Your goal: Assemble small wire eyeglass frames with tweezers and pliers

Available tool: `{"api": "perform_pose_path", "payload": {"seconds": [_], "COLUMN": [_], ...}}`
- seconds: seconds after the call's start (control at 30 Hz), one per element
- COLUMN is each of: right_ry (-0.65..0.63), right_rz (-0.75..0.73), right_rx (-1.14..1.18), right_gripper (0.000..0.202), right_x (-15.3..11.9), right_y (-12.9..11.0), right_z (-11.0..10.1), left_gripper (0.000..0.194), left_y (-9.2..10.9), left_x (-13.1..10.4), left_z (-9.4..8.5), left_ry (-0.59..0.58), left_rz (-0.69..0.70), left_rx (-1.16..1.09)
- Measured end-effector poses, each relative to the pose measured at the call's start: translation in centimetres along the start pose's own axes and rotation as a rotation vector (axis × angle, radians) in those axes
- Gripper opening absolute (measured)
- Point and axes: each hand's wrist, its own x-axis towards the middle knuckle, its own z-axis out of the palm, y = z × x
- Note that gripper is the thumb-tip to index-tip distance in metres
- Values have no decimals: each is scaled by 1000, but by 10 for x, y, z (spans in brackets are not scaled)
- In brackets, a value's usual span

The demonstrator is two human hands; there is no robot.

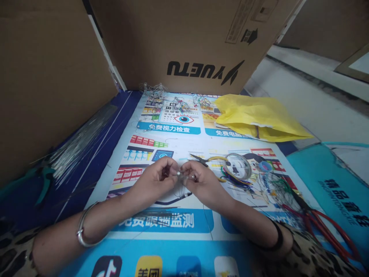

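Observation:
My left hand [161, 177] and my right hand [203, 184] meet over the middle of the printed mat, fingertips nearly touching. Each is closed in a pinch on a thin beaded wire [181, 184]. A pearl-like bead [178, 173] shows at my left fingertips, and more small beads hang below between the hands. The fingers hide part of the wire. Just beyond my right hand lie pliers with yellow handles [216, 158]. Beside them is a clear round spool [238, 166], with a bundle of coloured wires [236, 181] against it.
Cardboard panels [184, 42] stand at the back and left. A yellow bag [259, 115] lies at the back right, red-handled scissors [323, 223] at the right. Thin straight wires [80, 138] and teal-handled pliers [43, 186] are at left. Tangled wire pieces [181, 104] sit along the back.

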Motion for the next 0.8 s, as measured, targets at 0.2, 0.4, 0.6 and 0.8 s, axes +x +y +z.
{"api": "perform_pose_path", "payload": {"seconds": [0.2, 0.4, 0.6, 0.8], "right_ry": [-49, -124, -155, -152], "right_rz": [91, 224, 244, 236], "right_rx": [238, 425, 454, 463], "right_gripper": [23, 25, 26, 23], "right_x": [2, 3, 1, -1], "right_y": [-5, -6, -7, -12], "right_z": [-3, -7, -8, -10], "left_gripper": [13, 13, 14, 18], "left_y": [-6, -11, -7, 2], "left_x": [1, 2, 5, 6], "left_z": [-6, -11, -18, -17], "left_ry": [-143, -258, -301, -238], "left_rz": [-40, -57, 56, 184], "left_rx": [-230, -285, 21, 373]}}
